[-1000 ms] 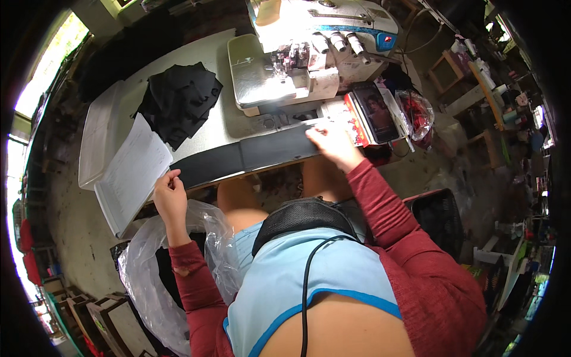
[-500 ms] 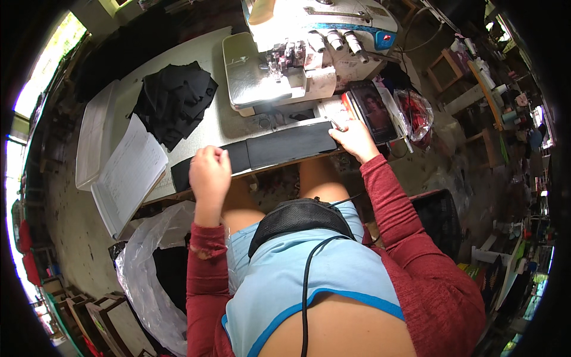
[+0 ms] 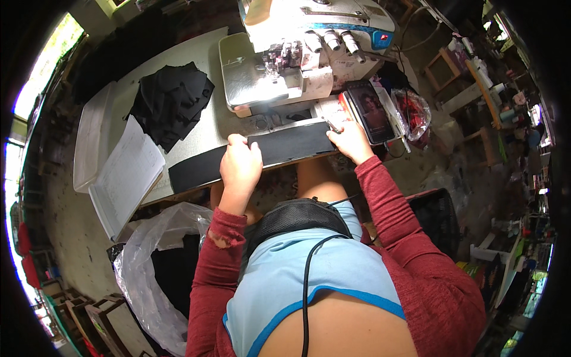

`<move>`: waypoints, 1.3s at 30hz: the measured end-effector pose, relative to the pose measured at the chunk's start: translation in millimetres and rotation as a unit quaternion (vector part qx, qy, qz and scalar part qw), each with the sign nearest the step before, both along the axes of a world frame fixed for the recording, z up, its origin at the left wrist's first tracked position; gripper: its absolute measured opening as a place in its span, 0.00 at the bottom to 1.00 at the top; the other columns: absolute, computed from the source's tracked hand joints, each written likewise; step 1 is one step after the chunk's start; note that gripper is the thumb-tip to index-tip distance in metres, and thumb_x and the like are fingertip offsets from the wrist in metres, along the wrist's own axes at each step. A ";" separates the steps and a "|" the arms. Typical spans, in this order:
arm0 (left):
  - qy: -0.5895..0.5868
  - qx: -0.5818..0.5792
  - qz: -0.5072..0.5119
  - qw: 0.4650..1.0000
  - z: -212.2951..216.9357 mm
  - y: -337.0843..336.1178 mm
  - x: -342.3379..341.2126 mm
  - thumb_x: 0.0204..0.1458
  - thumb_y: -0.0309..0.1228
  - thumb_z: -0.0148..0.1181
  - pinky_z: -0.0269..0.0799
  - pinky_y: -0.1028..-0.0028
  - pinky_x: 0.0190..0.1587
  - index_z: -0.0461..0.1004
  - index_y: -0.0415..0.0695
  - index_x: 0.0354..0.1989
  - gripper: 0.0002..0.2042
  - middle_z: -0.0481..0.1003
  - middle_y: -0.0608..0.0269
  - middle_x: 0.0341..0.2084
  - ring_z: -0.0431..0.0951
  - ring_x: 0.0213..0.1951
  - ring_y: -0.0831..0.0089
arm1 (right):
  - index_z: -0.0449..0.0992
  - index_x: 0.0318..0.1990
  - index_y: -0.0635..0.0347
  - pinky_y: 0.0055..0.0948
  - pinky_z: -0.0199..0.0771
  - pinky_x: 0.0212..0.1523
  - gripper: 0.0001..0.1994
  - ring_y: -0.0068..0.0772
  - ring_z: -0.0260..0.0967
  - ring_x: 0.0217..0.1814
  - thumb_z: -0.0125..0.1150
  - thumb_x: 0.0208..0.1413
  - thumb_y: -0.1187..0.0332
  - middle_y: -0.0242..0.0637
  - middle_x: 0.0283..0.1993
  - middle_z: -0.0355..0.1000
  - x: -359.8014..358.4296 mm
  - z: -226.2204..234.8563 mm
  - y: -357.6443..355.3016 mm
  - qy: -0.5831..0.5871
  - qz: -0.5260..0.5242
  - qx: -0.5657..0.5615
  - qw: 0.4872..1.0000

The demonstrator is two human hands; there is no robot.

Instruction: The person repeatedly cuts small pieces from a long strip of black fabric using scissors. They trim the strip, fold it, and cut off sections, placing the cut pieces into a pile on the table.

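Where fingers (image 3: 338,138) half-curl — hands (image 3: 241,166) touch black fabric (image 3: 291,144).

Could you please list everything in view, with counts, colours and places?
Fabric strip: at least one, black, along the table's near edge
Table: one, pale, ahead
Sewing machine: one, white and blue, table's far side
Fabric pile: one, black, table's left
Notebook: one, white, table's near left corner
Bin: one, whitish, table's left edge
Phone: one, black, right of strip
Small bag: one, clear and red, right of phone
Large bag: one, clear, below table's left
Basket: one, black, person's right
Pouch: one, black, at waist
Clutter: uncounted, mixed colours, far right
Left hand: one, bare, over strip's middle
Right hand: one, bare, strip's right end
Sleeves: two, dark red, forearms
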State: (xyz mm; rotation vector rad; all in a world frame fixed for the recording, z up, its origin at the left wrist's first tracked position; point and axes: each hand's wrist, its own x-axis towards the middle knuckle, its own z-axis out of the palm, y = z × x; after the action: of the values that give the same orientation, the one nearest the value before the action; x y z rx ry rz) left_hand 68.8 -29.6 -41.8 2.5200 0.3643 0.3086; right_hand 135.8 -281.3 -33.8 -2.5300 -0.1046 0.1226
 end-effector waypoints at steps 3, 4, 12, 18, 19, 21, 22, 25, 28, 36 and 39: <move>-0.021 -0.035 0.001 0.999 -2.8 -4.2 0.6 0.46 0.30 0.63 0.72 0.65 0.36 0.67 0.35 0.40 0.16 0.73 0.53 0.27 0.76 0.31 0.59 | 0.77 0.32 0.67 0.40 0.72 0.41 0.15 0.50 0.73 0.35 0.63 0.41 0.61 0.53 0.30 0.74 2.9 -11.2 -1.6 -0.031 -0.004 -0.014 0.999; -0.033 -0.107 -0.037 0.993 -0.3 -2.1 -1.0 0.45 0.29 0.64 0.69 0.69 0.33 0.68 0.36 0.40 0.16 0.71 0.58 0.24 0.73 0.28 0.65 | 0.78 0.31 0.66 0.40 0.72 0.41 0.15 0.51 0.73 0.35 0.63 0.42 0.61 0.54 0.31 0.74 2.9 -11.8 -0.4 -0.034 -0.011 -0.021 0.999; -0.088 -0.103 -0.384 0.913 49.8 -2.7 -51.1 0.33 0.14 0.58 0.67 0.71 0.34 0.76 0.48 0.32 0.16 0.68 0.66 0.25 0.69 0.32 0.68 | 0.70 0.36 0.64 0.31 0.69 0.37 0.14 0.36 0.68 0.33 0.51 0.38 0.85 0.39 0.32 0.68 -7.8 -18.1 7.1 -0.184 0.037 0.140 0.972; -0.057 -0.117 -0.414 0.901 46.4 -8.0 -59.5 0.28 0.10 0.55 0.66 0.67 0.52 0.75 0.46 0.32 0.20 0.70 0.60 0.44 0.68 0.50 0.58 | 0.74 0.33 0.64 0.34 0.69 0.39 0.12 0.41 0.69 0.36 0.50 0.39 0.85 0.41 0.31 0.70 2.6 -33.2 -0.7 -0.247 0.120 0.103 0.956; -0.056 -0.117 -0.418 0.899 46.0 -8.3 -58.8 0.28 0.10 0.54 0.66 0.66 0.53 0.75 0.46 0.32 0.20 0.70 0.60 0.45 0.68 0.51 0.58 | 0.74 0.32 0.64 0.33 0.69 0.38 0.13 0.39 0.69 0.35 0.49 0.39 0.86 0.40 0.30 0.70 3.5 -33.1 -0.4 -0.264 0.125 0.098 0.951; -0.089 -0.103 -0.420 0.897 48.9 -10.0 -59.2 0.29 0.09 0.53 0.67 0.68 0.51 0.74 0.44 0.34 0.21 0.73 0.59 0.44 0.72 0.48 0.63 | 0.75 0.32 0.64 0.30 0.68 0.37 0.13 0.36 0.69 0.33 0.47 0.39 0.86 0.40 0.28 0.70 4.0 -33.0 -0.6 -0.297 0.135 0.088 0.941; -0.072 -0.158 -0.385 0.906 56.2 -6.6 -61.2 0.31 0.09 0.53 0.68 0.71 0.49 0.74 0.43 0.34 0.19 0.74 0.59 0.41 0.73 0.46 0.66 | 0.75 0.32 0.64 0.28 0.68 0.36 0.14 0.32 0.68 0.33 0.45 0.39 0.86 0.38 0.28 0.71 1.3 -23.0 2.5 -0.222 0.106 0.135 0.960; -0.130 -0.230 -0.273 0.925 92.8 12.1 -54.5 0.43 0.12 0.54 0.69 0.80 0.39 0.73 0.41 0.34 0.11 0.76 0.62 0.29 0.75 0.33 0.79 | 0.74 0.32 0.64 0.18 0.64 0.32 0.16 0.17 0.63 0.30 0.41 0.40 0.87 0.31 0.30 0.71 6.0 10.0 0.3 -0.018 0.044 0.260 0.964; -0.263 -0.077 -0.082 0.958 118.1 54.3 -9.6 0.47 0.18 0.56 0.71 0.76 0.33 0.73 0.43 0.33 0.07 0.76 0.60 0.28 0.77 0.29 0.71 | 0.72 0.31 0.63 0.18 0.58 0.23 0.03 0.13 0.57 0.23 0.53 0.49 0.79 0.25 0.22 0.62 2.8 74.1 53.9 0.039 0.109 0.529 0.841; -0.267 0.158 -0.336 0.889 70.9 21.4 54.3 0.49 0.34 0.59 0.62 0.59 0.55 0.73 0.47 0.48 0.17 0.72 0.57 0.50 0.70 0.52 0.55 | 0.68 0.31 0.60 0.14 0.52 0.13 0.04 0.13 0.52 0.15 0.57 0.51 0.76 0.25 0.22 0.61 29.7 36.6 83.2 0.104 0.056 0.597 0.794; -0.240 0.150 -0.306 0.909 58.5 17.3 51.0 0.50 0.37 0.57 0.58 0.56 0.58 0.73 0.49 0.50 0.18 0.71 0.60 0.52 0.67 0.55 0.55 | 0.69 0.38 0.61 0.14 0.52 0.13 0.06 0.12 0.54 0.15 0.57 0.54 0.73 0.27 0.23 0.64 28.9 35.6 81.8 0.090 0.053 0.585 0.804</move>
State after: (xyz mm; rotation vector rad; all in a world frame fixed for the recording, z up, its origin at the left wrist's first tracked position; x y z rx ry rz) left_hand 119.8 -12.4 16.7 2.5719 -0.7056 0.7444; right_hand 164.7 -199.4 1.8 -1.2553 -0.1763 0.2488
